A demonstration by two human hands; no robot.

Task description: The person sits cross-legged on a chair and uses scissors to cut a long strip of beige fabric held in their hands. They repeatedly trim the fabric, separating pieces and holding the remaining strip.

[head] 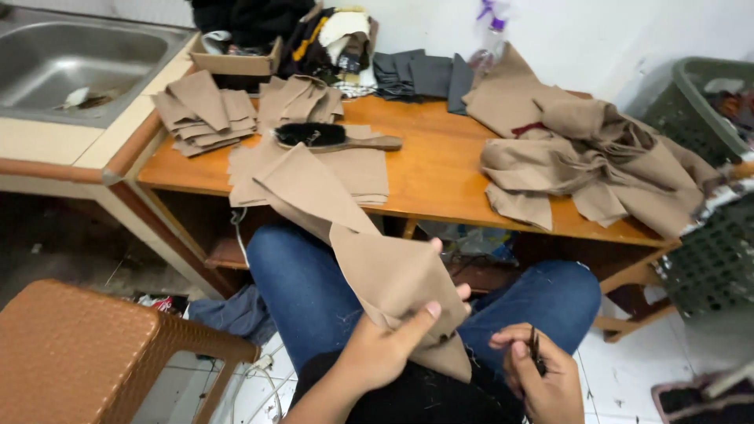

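Left hand (385, 345) pinching tan felt strip (369, 251), right hand (542, 377) gripping thin dark tool (536, 351)

A brush (334, 137) is lying on the wooden table (440, 169), with folded tan stacks (206, 111) sitting to its left and a crumpled tan heap (597, 161) sprawling at the right. Grey cloths (420, 76) are resting by the wall beside a spray bottle (488, 39). A sink (75, 67) is showing far left, a brown stool (86, 353) below it, green baskets (711, 188) standing right.
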